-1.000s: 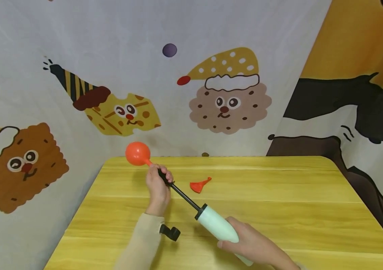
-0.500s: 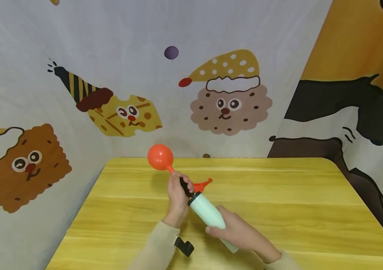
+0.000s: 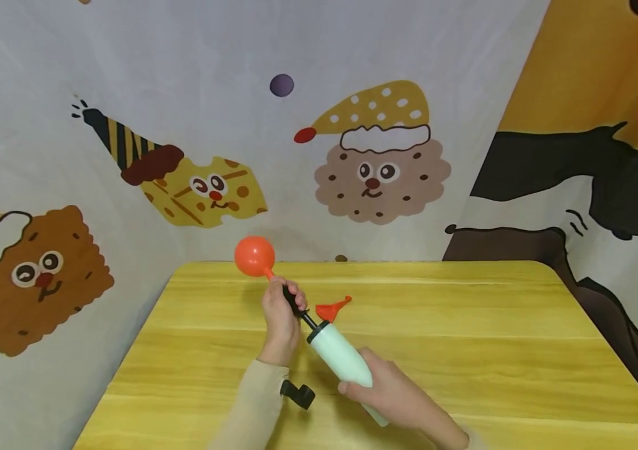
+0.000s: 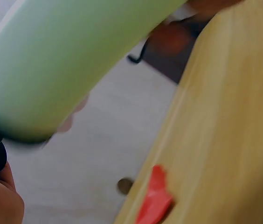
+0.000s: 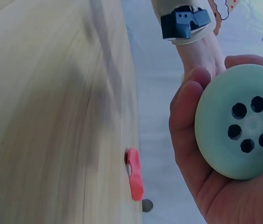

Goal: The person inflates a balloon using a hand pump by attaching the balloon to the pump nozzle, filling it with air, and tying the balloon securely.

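My left hand (image 3: 282,309) grips the black nozzle end of a mint-green balloon pump (image 3: 341,356), with the neck of a partly inflated red balloon (image 3: 254,256) at its fingers. The balloon stands up and to the left of that hand. Around the pump's green body curl the fingers of my right hand (image 3: 392,387). A short length of black rod shows between the nozzle end and the body. In the right wrist view the pump's round base (image 5: 250,121) with several holes faces the camera.
A flat, uninflated red balloon (image 3: 333,309) lies on the wooden table (image 3: 465,350), just beyond the pump. Behind the table hangs a cloth (image 3: 229,75) printed with cartoon biscuits. A black strap mount (image 3: 298,394) sits on my left wrist.
The pump's black rod was long at first, slid almost fully into the body, and now shows a short length again. The red balloon looks about the same size; both hands have shifted slightly.
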The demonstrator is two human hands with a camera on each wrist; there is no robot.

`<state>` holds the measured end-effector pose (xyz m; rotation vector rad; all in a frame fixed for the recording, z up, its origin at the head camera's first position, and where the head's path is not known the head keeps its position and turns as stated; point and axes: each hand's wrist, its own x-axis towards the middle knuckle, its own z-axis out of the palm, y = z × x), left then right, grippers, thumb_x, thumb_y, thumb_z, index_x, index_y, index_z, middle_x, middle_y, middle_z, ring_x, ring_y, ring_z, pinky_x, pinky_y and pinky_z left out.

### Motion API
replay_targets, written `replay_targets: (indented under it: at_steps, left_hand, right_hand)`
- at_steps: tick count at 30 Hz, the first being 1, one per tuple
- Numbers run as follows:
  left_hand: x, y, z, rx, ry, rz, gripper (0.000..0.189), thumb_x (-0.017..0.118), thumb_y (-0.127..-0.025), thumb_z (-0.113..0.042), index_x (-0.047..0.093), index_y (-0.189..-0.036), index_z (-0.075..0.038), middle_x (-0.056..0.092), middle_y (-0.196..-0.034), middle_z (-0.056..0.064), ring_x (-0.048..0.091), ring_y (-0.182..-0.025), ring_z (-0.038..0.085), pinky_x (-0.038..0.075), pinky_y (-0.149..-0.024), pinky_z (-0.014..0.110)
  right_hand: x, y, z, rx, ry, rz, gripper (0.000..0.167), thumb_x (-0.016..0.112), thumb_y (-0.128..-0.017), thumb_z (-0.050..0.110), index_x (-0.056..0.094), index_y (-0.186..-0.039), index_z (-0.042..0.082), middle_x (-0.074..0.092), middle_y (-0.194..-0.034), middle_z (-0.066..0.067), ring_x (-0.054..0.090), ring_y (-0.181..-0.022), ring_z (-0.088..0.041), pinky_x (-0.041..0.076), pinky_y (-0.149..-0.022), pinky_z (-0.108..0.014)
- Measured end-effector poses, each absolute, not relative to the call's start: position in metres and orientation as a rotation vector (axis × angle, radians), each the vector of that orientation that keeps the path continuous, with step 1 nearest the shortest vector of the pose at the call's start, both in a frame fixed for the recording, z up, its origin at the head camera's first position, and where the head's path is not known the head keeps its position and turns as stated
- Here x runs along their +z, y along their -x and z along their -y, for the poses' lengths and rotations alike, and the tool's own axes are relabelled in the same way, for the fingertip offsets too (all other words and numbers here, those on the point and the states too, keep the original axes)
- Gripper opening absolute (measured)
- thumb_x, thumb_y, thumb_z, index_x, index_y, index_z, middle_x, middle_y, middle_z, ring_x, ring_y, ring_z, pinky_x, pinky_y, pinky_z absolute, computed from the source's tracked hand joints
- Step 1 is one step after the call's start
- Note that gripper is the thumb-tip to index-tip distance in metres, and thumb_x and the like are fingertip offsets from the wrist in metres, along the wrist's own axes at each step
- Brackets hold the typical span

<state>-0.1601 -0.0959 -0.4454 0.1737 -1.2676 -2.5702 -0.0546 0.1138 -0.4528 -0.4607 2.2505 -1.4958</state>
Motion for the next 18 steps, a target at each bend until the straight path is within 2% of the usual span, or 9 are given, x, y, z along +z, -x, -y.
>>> replay_targets:
  at_steps: [7, 12, 18]
  left_hand:
    - [-0.442, 0.177, 0.116, -2.54, -0.209, 1.173, 0.029, 0.031, -0.114, -0.018, 0.043, -0.088, -0.01, 0.049, -0.069, -0.001, 0.045, -0.05, 0.009, 0.037, -0.045, 0.019]
    - [-0.448, 0.173, 0.108, -2.542, -0.186, 1.242, 0.033, 0.03, -0.115, -0.026, 0.043, -0.089, -0.011, 0.049, -0.071, -0.001, 0.044, -0.052, 0.009, 0.038, -0.045, 0.019]
    - [-0.448, 0.165, 0.091, -2.55, -0.133, 1.287, 0.031, 0.03, -0.114, -0.02, 0.045, -0.089, -0.01, 0.048, -0.071, -0.001, 0.044, -0.052, 0.008, 0.038, -0.046, 0.019]
  right_hand:
    - [-0.455, 0.044, -0.135, -1.354, 0.491, -2.323, 0.048, 0.072, -0.096, 0.039, 0.057, -0.128, 0.006, 0.065, -0.096, 0.0, 0.061, -0.075, -0.012, 0.052, -0.063, -0.03]
    - [-0.46, 0.045, -0.141, -1.311, 0.539, -2.365, 0.044, 0.073, -0.096, 0.036, 0.057, -0.124, 0.007, 0.063, -0.092, 0.001, 0.058, -0.072, -0.009, 0.05, -0.061, -0.029]
    - [-0.461, 0.049, -0.135, -1.364, 0.531, -2.356, 0.048, 0.073, -0.096, 0.035, 0.056, -0.127, 0.004, 0.063, -0.094, -0.001, 0.059, -0.074, -0.011, 0.052, -0.06, -0.03]
